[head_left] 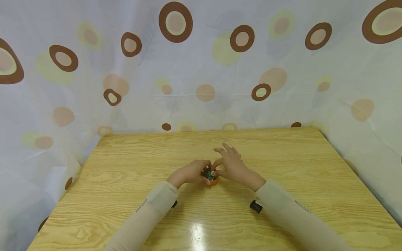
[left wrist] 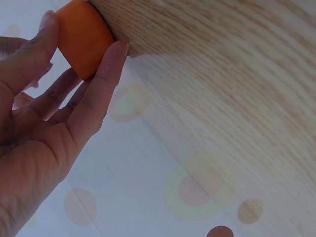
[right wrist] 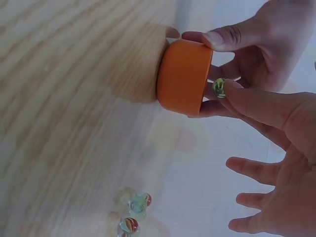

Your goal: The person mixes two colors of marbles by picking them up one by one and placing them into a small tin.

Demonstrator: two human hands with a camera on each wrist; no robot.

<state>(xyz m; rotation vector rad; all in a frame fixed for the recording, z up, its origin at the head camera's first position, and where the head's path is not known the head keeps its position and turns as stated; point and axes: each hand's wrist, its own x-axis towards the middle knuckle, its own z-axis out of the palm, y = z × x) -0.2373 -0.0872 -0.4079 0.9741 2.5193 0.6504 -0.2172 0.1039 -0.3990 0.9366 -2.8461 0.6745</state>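
A small orange cup (head_left: 214, 182) stands upright on the wooden table, with shiny, dark glassy pieces showing inside it in the head view. My left hand (head_left: 193, 172) grips the cup from the side; the left wrist view shows thumb and fingers around the orange wall (left wrist: 85, 39). Just over the cup's mouth, my right hand (head_left: 233, 167) pinches a green-yellow glass marble (right wrist: 218, 88) between thumb and forefinger, its other fingers spread. Several more marbles, among them a red-and-white one (right wrist: 129, 225) and a pale green one (right wrist: 138, 203), lie on the table beside the right hand.
The wood-grain table (head_left: 141, 153) reaches back to a white curtain (head_left: 188, 69) with brown and yellow circles, which also hangs along both sides. A black wrist device (head_left: 255, 206) sits under the right sleeve.
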